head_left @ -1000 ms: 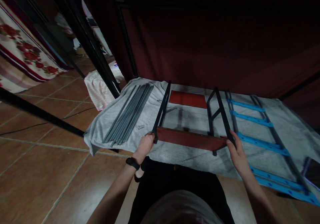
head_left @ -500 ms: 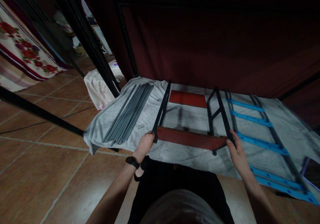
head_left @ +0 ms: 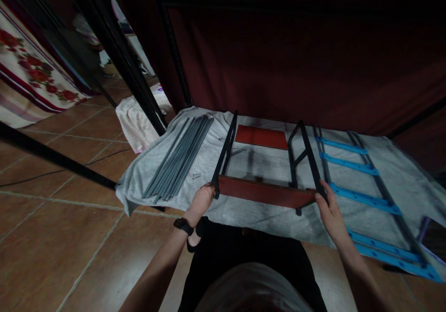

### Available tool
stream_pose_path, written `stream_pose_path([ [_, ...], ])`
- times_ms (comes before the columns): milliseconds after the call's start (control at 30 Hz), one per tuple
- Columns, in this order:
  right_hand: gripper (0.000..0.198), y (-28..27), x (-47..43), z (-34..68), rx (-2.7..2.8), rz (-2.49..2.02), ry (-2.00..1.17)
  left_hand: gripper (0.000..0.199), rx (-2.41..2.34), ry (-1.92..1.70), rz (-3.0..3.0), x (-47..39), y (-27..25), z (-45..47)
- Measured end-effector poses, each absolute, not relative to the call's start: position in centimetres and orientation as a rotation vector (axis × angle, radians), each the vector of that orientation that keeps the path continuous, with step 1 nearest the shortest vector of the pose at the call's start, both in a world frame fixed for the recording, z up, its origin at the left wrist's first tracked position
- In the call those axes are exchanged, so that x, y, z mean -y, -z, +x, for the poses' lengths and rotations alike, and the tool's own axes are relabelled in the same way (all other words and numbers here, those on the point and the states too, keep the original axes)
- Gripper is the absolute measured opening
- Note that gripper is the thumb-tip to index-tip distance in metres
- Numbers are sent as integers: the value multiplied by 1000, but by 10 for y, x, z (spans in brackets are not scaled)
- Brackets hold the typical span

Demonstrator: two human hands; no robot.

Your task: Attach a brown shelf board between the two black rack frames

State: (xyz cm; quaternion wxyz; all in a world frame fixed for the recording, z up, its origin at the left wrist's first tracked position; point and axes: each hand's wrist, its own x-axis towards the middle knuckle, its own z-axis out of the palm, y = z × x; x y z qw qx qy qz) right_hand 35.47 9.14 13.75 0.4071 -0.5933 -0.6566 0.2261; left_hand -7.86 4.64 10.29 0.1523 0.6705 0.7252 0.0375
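Observation:
A rack of two black metal side frames joined by a reddish-brown board (head_left: 261, 191) stands on the grey cloth. My left hand (head_left: 202, 198) is closed around the near end of the left side frame (head_left: 224, 156), by the board's left end. On the other side, my right hand (head_left: 328, 207) grips the near end of the right side frame (head_left: 309, 152), thumb near the board's right end. A second red board (head_left: 262, 136) lies flat on the cloth between the frames, toward the back.
Grey rods (head_left: 179, 159) lie bundled on the left of the cloth (head_left: 278, 219), with small screws (head_left: 196, 176) beside them. Blue slats on dark rails (head_left: 365, 197) lie to the right, near a dark phone-like object (head_left: 434, 237). Black posts (head_left: 114, 56) rise at the left.

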Motion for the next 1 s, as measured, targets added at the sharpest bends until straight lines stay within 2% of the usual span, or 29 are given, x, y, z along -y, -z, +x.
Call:
stream_pose_path([
  [833,64,-136,-92,356,1645,-1515,-588,29,-2093,-58,1926,-41,-113,-71],
  [1000,64,-138,-92,355,1647,-1489,-600,37,-2143,-272,1847,-36,-122,-72],
])
